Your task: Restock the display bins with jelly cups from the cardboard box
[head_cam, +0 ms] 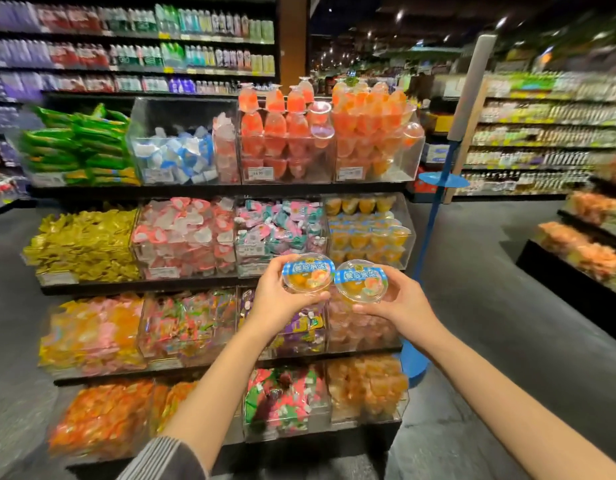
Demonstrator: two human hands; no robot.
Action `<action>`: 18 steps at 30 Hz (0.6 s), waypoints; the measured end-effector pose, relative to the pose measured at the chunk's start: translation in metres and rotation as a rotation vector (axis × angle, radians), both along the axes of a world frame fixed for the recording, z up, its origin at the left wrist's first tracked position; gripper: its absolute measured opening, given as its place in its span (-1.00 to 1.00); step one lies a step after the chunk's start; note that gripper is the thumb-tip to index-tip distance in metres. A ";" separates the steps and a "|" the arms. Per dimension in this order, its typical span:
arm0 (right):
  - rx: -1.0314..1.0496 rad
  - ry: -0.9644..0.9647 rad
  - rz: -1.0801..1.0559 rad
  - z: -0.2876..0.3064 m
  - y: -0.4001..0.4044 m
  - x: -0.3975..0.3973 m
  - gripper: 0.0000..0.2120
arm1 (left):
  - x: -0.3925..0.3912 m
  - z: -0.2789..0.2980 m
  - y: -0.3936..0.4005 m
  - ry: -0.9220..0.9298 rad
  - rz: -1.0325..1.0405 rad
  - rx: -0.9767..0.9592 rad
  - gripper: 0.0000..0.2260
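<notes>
My left hand (277, 299) grips one clear jelly cup (308, 271) with a blue-and-white lid and orange fruit inside. My right hand (400, 301) grips a second, matching jelly cup (361, 280). Both cups are held side by side, almost touching, in front of the second shelf of the display. Just behind them stands a clear bin of yellow jelly cups (368, 230), stacked in rows. The cardboard box is not in view.
The tiered display holds several clear bins: orange cups (372, 133) and red cups (282, 133) on top, mixed sweets below. A blue stand with a pole (438, 202) rises right of the display. Another low display (583, 251) sits at the far right across the grey aisle floor.
</notes>
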State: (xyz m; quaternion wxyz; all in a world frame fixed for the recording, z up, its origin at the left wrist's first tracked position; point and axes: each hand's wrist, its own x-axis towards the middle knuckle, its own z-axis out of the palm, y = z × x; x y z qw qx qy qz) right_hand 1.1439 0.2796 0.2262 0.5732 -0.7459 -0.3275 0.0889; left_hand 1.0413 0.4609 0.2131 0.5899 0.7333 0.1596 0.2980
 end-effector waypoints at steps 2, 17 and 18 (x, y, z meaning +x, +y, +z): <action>-0.020 0.014 -0.031 -0.005 0.010 0.035 -0.42 | 0.033 -0.007 0.017 0.020 -0.022 -0.001 -0.37; -0.072 0.202 -0.094 -0.043 0.061 0.267 -0.47 | 0.296 -0.062 0.107 0.260 -0.008 0.250 -0.34; -0.063 0.213 -0.086 -0.043 0.065 0.283 -0.49 | 0.311 -0.063 0.110 0.289 0.028 0.377 -0.32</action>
